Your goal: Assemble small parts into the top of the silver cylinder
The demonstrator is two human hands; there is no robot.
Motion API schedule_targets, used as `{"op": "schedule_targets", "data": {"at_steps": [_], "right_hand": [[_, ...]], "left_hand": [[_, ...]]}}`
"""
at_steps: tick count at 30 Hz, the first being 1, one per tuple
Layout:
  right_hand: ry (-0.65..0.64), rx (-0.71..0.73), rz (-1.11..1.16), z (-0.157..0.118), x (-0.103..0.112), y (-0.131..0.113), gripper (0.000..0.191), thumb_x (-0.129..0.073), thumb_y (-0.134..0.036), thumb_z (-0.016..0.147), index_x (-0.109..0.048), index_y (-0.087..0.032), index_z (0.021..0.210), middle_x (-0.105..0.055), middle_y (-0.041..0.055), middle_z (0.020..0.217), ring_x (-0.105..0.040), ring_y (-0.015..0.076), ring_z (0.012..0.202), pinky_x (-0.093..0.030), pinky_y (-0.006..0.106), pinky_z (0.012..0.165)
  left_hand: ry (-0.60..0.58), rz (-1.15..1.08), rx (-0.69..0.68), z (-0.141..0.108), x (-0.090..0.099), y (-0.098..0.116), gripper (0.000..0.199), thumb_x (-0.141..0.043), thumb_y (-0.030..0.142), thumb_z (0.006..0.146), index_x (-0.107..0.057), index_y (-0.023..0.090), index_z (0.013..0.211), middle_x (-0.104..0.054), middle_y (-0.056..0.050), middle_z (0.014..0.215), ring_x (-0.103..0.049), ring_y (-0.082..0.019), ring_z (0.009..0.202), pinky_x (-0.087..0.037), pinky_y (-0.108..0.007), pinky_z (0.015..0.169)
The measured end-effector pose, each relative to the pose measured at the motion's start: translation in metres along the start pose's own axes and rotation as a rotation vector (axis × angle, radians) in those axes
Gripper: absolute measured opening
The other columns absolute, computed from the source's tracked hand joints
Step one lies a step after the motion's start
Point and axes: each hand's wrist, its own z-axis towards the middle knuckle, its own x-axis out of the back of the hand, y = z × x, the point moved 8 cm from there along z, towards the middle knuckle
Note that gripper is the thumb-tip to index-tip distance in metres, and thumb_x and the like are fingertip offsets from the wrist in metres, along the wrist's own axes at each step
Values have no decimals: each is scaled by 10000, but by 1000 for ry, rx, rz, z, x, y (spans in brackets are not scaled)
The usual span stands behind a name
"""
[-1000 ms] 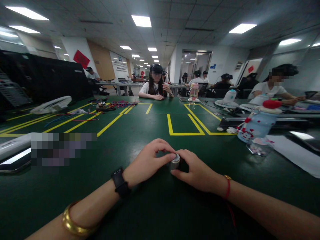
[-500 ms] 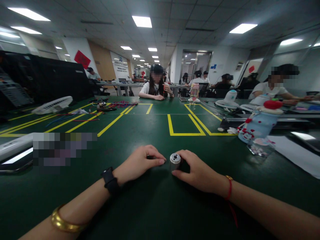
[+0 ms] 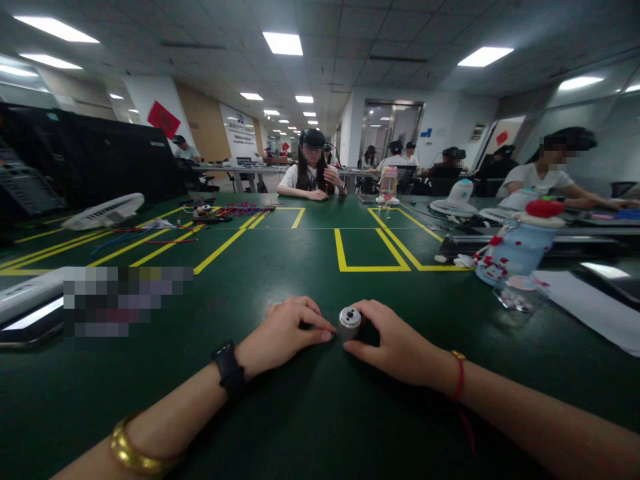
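A small silver metal cylinder (image 3: 349, 324) stands upright on the green table (image 3: 280, 413), with a dark slot and small holes in its top face. Around its right side curl the thumb and fingers of my right hand (image 3: 395, 343). Just left of the cylinder is my left hand (image 3: 287, 333), low over the tabletop, thumb and forefinger pinched together. A tiny dark bit shows at those fingertips, too small to name. The cylinder's right side is hidden by my right hand.
A blue bottle (image 3: 517, 250) with a red top stands at the right, beside a clear packet (image 3: 520, 295) and white paper (image 3: 585, 313). Wires (image 3: 245, 210) and a white fan (image 3: 105, 210) lie at the far left. Across the table sits a person (image 3: 311, 173).
My left hand has shifted slightly right and down, bringing its pinched fingertips closer to the cylinder's base. My right hand and the cylinder stay in place.
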Motion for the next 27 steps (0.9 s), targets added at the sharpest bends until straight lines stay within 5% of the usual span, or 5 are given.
{"op": "schedule_targets", "data": {"at_steps": [5,17,27], "right_hand": [[-4,-4,1,0,1,0,361,-677,-294,773,-549,-208,1100,-599,64,1038,-530,229,932,-413,395,842],[-16,-29,14,-1,1,2,365,-672,-330,781,-546,-210,1103,-589,68,1046,-533,228,938,-422,399,840],[-24,-42,22,-1,3,1,334,-670,-300,777,-550,-206,1074,-583,63,1022,-534,218,912,-428,379,816]], "left_hand": [[3,-129,-1,1,8,-2,274,-571,426,828,-728,264,983,-673,-43,978,-597,-221,913,-426,-306,804],[290,-246,281,0,39,-54,412,-531,539,796,-694,177,906,-662,-22,716,-555,-162,594,-378,-244,531],[238,-258,281,0,33,-56,410,-533,535,798,-698,175,904,-651,-18,706,-540,-154,589,-373,-245,532]]}}
